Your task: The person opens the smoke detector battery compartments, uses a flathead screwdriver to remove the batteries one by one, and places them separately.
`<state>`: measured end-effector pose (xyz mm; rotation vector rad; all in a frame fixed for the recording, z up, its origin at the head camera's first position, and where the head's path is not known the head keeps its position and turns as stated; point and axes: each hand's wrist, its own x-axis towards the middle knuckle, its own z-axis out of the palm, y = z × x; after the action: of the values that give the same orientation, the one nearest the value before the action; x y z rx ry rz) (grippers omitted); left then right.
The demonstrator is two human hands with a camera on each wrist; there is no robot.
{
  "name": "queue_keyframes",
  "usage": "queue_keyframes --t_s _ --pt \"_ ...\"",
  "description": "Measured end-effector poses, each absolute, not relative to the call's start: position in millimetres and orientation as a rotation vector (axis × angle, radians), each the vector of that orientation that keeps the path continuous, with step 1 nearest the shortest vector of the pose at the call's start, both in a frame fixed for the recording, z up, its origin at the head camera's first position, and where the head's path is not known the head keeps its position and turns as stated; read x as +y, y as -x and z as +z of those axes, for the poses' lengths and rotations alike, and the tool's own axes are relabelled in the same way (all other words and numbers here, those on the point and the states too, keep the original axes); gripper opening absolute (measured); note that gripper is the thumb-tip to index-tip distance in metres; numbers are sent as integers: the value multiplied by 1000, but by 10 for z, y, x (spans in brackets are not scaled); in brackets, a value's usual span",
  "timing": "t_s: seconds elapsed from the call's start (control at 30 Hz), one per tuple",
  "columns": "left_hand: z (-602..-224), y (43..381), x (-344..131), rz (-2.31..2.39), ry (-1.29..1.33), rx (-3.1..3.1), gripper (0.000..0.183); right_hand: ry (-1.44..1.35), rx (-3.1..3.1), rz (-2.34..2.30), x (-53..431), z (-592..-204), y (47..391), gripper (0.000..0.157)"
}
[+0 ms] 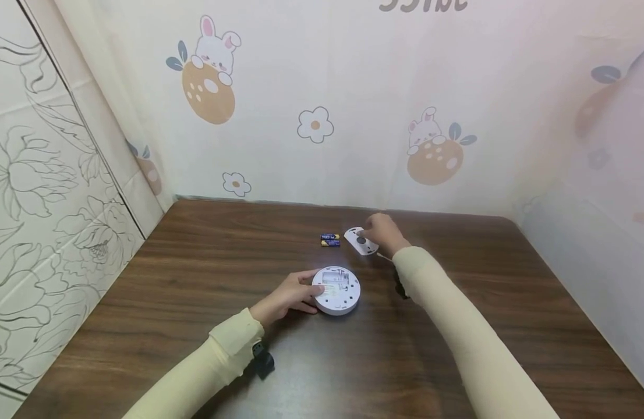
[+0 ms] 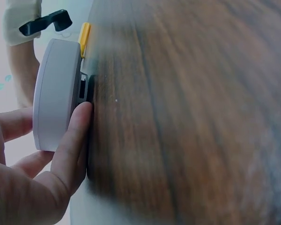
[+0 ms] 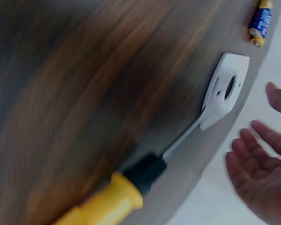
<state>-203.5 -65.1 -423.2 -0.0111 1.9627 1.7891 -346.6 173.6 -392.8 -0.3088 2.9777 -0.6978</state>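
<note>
My left hand [image 1: 293, 295] grips a round white smoke alarm [image 1: 336, 302] by its left side, thumb on the upper face and fingers around the edge. Its back faces up, showing a battery bay. In the left wrist view the alarm [image 2: 58, 93] appears edge-on between the fingers. Farther back, my right hand [image 1: 385, 231] hovers over a white mounting plate [image 1: 368, 247] with a round central hole. The right wrist view shows this hand [image 3: 267, 164] with loosely bent fingers, apart from the plate [image 3: 215, 108] and holding nothing.
A yellow-handled screwdriver [image 3: 107, 201] lies on the table with its tip by the plate; my right sleeve mostly hides it in the head view. Two blue-and-yellow batteries [image 1: 330, 240] lie left of the plate. A patterned curtain [image 1: 280, 163] hangs behind the wooden table [image 1: 222, 244].
</note>
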Motion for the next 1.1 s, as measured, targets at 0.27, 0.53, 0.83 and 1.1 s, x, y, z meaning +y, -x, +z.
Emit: queue_keyframes --t_s 0.27,0.53,0.83,1.1 --pt "-4216 2004 -680 1774 -20 1980 53 75 2911 -678 1667 -3952 3405 29" --pt "-4219 1960 -708 1811 13 1944 51 10 2992 -627 1630 -3980 3379 34" --pt "-4204 1899 -736 1807 28 1934 48 -77 2896 -840 1736 -4031 3447 38" --pt "-4204 1853 -747 1822 38 1897 52 -52 2658 -1322 1877 -4061 3492 31"
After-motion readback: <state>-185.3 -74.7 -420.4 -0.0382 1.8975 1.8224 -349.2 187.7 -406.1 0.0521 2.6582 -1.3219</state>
